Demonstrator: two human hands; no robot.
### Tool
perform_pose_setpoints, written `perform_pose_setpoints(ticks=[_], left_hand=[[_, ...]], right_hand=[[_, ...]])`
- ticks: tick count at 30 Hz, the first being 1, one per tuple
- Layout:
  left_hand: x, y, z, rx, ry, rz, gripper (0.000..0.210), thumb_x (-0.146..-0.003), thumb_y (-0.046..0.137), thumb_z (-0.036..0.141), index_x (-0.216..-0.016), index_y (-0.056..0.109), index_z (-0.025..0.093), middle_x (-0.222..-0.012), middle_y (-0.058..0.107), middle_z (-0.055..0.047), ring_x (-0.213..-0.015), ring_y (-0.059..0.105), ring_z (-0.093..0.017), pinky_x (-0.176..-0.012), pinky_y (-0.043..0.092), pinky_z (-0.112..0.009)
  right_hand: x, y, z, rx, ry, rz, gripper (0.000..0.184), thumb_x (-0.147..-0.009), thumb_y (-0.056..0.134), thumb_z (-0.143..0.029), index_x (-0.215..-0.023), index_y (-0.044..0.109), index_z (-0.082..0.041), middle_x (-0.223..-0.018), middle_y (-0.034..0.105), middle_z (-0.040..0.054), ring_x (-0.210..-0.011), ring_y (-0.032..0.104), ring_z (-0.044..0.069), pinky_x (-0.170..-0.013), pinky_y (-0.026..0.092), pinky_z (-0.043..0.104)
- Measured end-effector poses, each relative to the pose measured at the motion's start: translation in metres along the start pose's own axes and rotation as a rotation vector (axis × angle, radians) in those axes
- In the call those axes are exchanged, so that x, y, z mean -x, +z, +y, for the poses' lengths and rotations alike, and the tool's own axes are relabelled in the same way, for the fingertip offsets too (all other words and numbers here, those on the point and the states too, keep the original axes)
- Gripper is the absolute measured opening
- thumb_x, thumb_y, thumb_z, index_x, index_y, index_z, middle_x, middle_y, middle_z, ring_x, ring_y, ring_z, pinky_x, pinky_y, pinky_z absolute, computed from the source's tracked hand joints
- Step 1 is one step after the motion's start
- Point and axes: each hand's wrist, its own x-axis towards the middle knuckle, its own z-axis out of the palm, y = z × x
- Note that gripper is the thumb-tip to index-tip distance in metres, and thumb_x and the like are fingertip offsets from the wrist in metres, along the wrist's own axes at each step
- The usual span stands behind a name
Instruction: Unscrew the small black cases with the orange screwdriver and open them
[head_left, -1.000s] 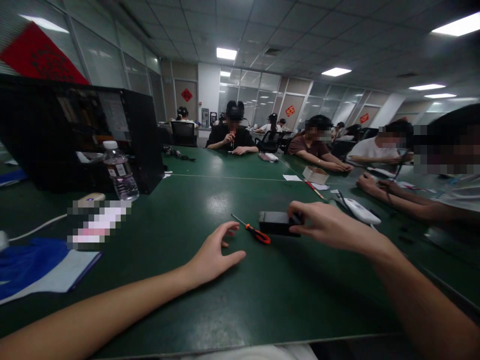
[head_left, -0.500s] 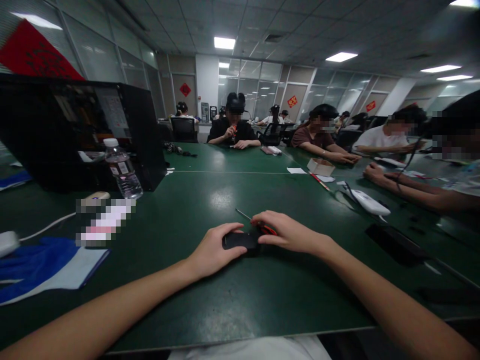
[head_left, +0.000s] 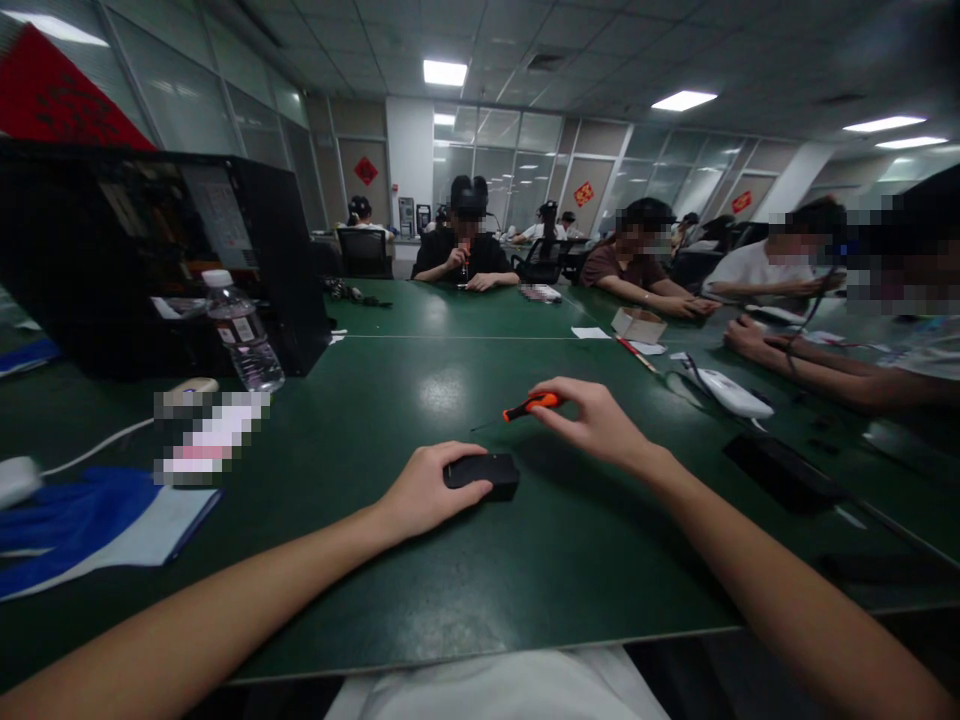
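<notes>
My left hand (head_left: pixel 433 486) is closed around the left part of a small black box-shaped device (head_left: pixel 504 476), which rests on the green table (head_left: pixel 420 590). The device's right end sticks out past my fingers. Above and to its right, my right hand (head_left: pixel 590 424) grips a screwdriver (head_left: pixel 534 404) with an orange and black handle. Its thin shaft points left, beyond the device, and does not touch it.
A black computer case (head_left: pixel 277 270) stands at the left with a plastic bottle (head_left: pixel 244 330) in front. Blue-and-white gloves (head_left: pixel 142 520) lie nearer. At the right are a white power strip (head_left: pixel 729 393), a black object (head_left: pixel 780 472) and a small open box (head_left: pixel 637 325). Several people sit around.
My right hand has moved away from the device, up and to the right, taking the screwdriver with it. My left hand keeps hold of the device. The view has shifted slightly.
</notes>
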Motion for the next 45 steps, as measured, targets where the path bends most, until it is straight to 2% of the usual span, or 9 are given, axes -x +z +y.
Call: perform_pose_setpoints(ticks=[2, 5, 10, 20, 23, 27, 35, 40, 45], left_hand=[[0.0, 0.0, -0.001, 0.002, 0.004, 0.0, 0.037, -0.081, 0.075, 0.031, -0.116, 0.075, 0.017, -0.115, 0.077, -0.008, -0.103, 0.071, -0.025, -0.094, 0.052, -0.033], [-0.001, 0.001, -0.002, 0.009, -0.01, -0.004, 0.038, -0.081, 0.075, 0.032, -0.116, 0.075, 0.017, -0.114, 0.077, -0.007, -0.101, 0.072, -0.025, -0.092, 0.053, -0.032], [-0.001, 0.002, -0.001, -0.001, -0.056, -0.009, 0.038, -0.08, 0.075, 0.031, -0.115, 0.076, 0.016, -0.105, 0.078, -0.006, -0.092, 0.072, -0.023, -0.084, 0.053, -0.03], [-0.002, 0.003, -0.003, 0.011, -0.014, -0.014, 0.039, -0.081, 0.074, 0.031, -0.116, 0.074, 0.016, -0.109, 0.077, -0.007, -0.095, 0.071, -0.023, -0.087, 0.053, -0.03], [-0.002, 0.003, -0.003, 0.007, -0.006, -0.011, 0.039, -0.081, 0.074, 0.032, -0.117, 0.074, 0.015, -0.11, 0.076, -0.007, -0.096, 0.07, -0.023, -0.089, 0.052, -0.031], [-0.002, 0.003, -0.003, -0.006, 0.002, -0.018, 0.039, -0.082, 0.074, 0.032, -0.117, 0.074, 0.016, -0.111, 0.076, -0.007, -0.097, 0.07, -0.023, -0.09, 0.052, -0.031], [-0.002, 0.002, -0.004, 0.021, -0.006, -0.033, 0.04, -0.082, 0.075, 0.033, -0.118, 0.072, 0.015, -0.11, 0.077, -0.007, -0.098, 0.07, -0.024, -0.089, 0.052, -0.031], [-0.002, 0.0, -0.002, 0.01, -0.005, -0.041, 0.04, -0.082, 0.075, 0.032, -0.118, 0.073, 0.014, -0.111, 0.076, -0.008, -0.1, 0.07, -0.025, -0.089, 0.052, -0.032], [-0.002, -0.001, -0.002, 0.0, -0.011, -0.049, 0.042, -0.082, 0.076, 0.033, -0.118, 0.072, 0.014, -0.112, 0.076, -0.008, -0.102, 0.07, -0.026, -0.092, 0.051, -0.034]], right_hand=[[0.002, -0.003, -0.003, -0.089, 0.017, 0.186, 0.028, -0.091, 0.065, -0.048, -0.099, 0.07, -0.022, -0.094, 0.075, 0.0058, -0.085, 0.071, 0.022, -0.08, 0.057, 0.037], [0.006, -0.003, -0.007, -0.25, 0.008, 0.305, 0.035, -0.09, 0.064, -0.058, -0.094, 0.067, -0.023, -0.088, 0.074, 0.0046, -0.08, 0.071, 0.021, -0.076, 0.06, 0.037], [0.01, 0.003, -0.017, -0.59, 0.019, 0.318, 0.038, -0.094, 0.06, -0.06, -0.099, 0.057, -0.023, -0.088, 0.076, 0.005, -0.074, 0.074, 0.02, -0.062, 0.063, 0.034], [0.007, 0.005, -0.024, -0.607, 0.049, 0.27, 0.031, -0.095, 0.062, -0.054, -0.098, 0.057, -0.023, -0.082, 0.075, 0.0026, -0.064, 0.072, 0.017, -0.055, 0.06, 0.029], [0.001, -0.004, -0.031, -0.563, 0.053, 0.177, 0.028, -0.097, 0.059, -0.05, -0.1, 0.058, -0.022, -0.086, 0.074, 0.0031, -0.068, 0.071, 0.016, -0.059, 0.059, 0.029], [-0.016, -0.02, -0.051, -0.459, 0.05, -0.084, 0.026, -0.098, 0.057, -0.046, -0.1, 0.057, -0.02, -0.086, 0.073, 0.0044, -0.065, 0.066, 0.014, -0.061, 0.056, 0.027], [-0.063, -0.044, -0.105, -0.165, -0.177, -0.59, 0.014, -0.092, 0.052, -0.024, -0.09, 0.065, -0.017, -0.078, 0.069, 0.0009, -0.068, 0.059, 0.012, -0.063, 0.043, 0.023], [-0.075, -0.055, -0.123, 0.088, -0.089, -0.639, 0.014, -0.086, 0.054, -0.019, -0.085, 0.068, -0.018, -0.075, 0.071, 0.0005, -0.062, 0.059, 0.012, -0.057, 0.039, 0.023], [-0.078, -0.054, -0.124, 0.196, -0.134, -0.665, 0.016, -0.086, 0.053, -0.016, -0.089, 0.069, -0.018, -0.082, 0.074, 0.0021, -0.066, 0.061, 0.013, -0.058, 0.04, 0.023]])
